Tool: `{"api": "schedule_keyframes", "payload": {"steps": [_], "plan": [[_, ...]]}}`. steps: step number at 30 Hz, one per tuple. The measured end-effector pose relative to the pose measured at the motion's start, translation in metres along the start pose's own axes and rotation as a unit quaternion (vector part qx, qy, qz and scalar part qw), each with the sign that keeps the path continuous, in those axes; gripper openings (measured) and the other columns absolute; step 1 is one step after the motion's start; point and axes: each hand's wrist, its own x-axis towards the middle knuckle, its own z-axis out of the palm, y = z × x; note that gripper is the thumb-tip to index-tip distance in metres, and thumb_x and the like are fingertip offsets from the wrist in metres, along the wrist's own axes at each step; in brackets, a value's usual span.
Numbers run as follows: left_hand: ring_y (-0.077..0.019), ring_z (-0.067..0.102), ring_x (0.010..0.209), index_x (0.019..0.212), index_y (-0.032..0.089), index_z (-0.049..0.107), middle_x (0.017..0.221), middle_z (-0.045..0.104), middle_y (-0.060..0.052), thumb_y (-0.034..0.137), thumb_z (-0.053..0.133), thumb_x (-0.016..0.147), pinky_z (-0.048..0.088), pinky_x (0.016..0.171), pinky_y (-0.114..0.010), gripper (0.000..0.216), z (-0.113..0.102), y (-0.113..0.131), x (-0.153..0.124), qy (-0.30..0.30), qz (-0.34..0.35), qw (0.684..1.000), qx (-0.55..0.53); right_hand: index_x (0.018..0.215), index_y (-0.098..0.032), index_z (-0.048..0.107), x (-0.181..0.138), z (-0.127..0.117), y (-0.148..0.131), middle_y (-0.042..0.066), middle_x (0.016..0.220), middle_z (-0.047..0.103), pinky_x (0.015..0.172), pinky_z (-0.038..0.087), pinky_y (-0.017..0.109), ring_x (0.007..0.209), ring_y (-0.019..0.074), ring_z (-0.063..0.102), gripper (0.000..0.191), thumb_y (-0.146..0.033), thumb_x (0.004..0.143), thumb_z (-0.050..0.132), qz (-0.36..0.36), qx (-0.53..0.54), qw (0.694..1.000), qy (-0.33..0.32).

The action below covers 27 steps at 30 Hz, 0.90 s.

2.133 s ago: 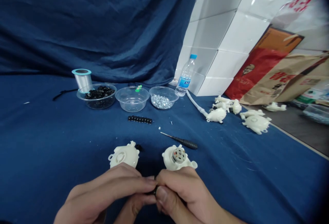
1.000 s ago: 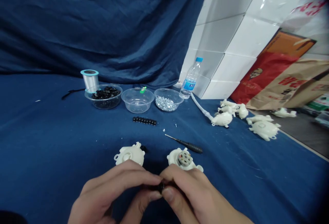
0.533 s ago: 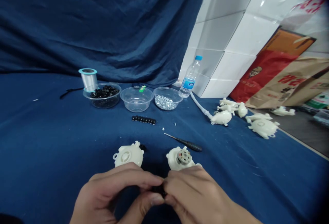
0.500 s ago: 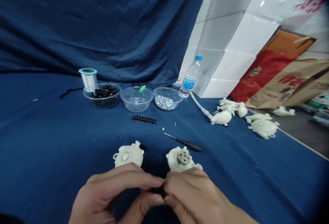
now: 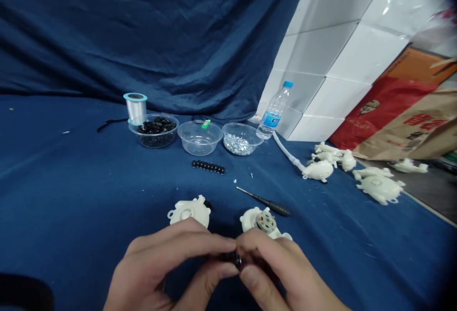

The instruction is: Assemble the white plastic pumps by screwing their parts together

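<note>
My left hand and my right hand meet at the bottom of the view, fingertips pinched together on a small black part. Just beyond my left fingers lies a white plastic shell half with a closed face. Beyond my right fingers lies the other white shell half with a small metal motor showing in it. A thin screwdriver with a black handle lies to the right behind them. A short row of black beads sits further back.
At the back stand three clear bowls: one with black parts, an empty-looking one, one with silver screws. A thread spool, a water bottle, white toy bodies, white boxes and paper bags lie around.
Both hands stay pinched on the small black part. The view has shifted a little left, so the table items sit further right in the picture.
</note>
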Motion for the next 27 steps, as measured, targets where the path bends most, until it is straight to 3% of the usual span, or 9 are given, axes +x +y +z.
{"api": "schedule_keyframes", "payload": {"steps": [3,5,10,20,27], "plan": [[-0.0097,0.075,0.080,0.097,0.039,0.073,0.092,0.078,0.012,0.019,0.078,0.079,0.058,0.063,-0.009,0.027,0.001,0.001,0.003,-0.012,-0.059,0.998,-0.037,0.089,-0.018,0.062,-0.002,-0.002,0.001,0.005,0.080,0.067,0.068,0.050,0.030,0.072,0.0185,0.065,0.019,-0.015,0.097,0.044,-0.152,-0.244,0.956,0.056],[-0.0101,0.075,0.077,0.095,0.039,0.074,0.088,0.078,0.011,0.018,0.078,0.079,0.059,0.064,-0.010,0.027,0.000,0.001,0.005,-0.033,-0.082,0.995,-0.053,0.081,-0.017,0.060,-0.002,-0.003,0.004,0.003,0.071,0.065,0.060,0.051,0.030,0.062,0.0172,0.063,0.029,-0.011,0.098,0.038,-0.216,-0.313,0.923,0.063],[-0.0101,0.075,0.072,0.093,0.038,0.076,0.081,0.078,0.010,0.018,0.076,0.079,0.060,0.065,-0.010,0.025,-0.001,0.003,0.011,-0.070,-0.138,0.986,-0.062,0.089,-0.015,0.062,0.000,-0.006,0.005,0.003,0.070,0.067,0.059,0.054,0.031,0.060,0.0182,0.066,0.034,-0.014,0.103,0.032,-0.277,-0.389,0.871,0.118],[-0.0123,0.075,0.074,0.091,0.035,0.077,0.082,0.079,0.007,0.020,0.073,0.082,0.060,0.067,-0.014,0.019,-0.004,-0.003,0.004,-0.115,-0.163,0.977,-0.077,0.074,-0.015,0.061,0.001,-0.003,0.010,0.002,0.064,0.057,0.052,0.046,0.030,0.054,0.0159,0.052,0.030,-0.003,0.091,0.039,-0.255,-0.354,0.899,0.041],[-0.0111,0.074,0.070,0.091,0.034,0.076,0.078,0.077,0.007,0.019,0.071,0.083,0.059,0.065,-0.014,0.018,-0.004,0.000,0.009,-0.127,-0.153,0.976,-0.083,0.082,-0.017,0.062,-0.005,0.000,0.005,0.002,0.072,0.064,0.064,0.053,0.025,0.065,0.0147,0.063,0.026,-0.007,0.096,0.043,-0.172,-0.264,0.948,0.043]]}}
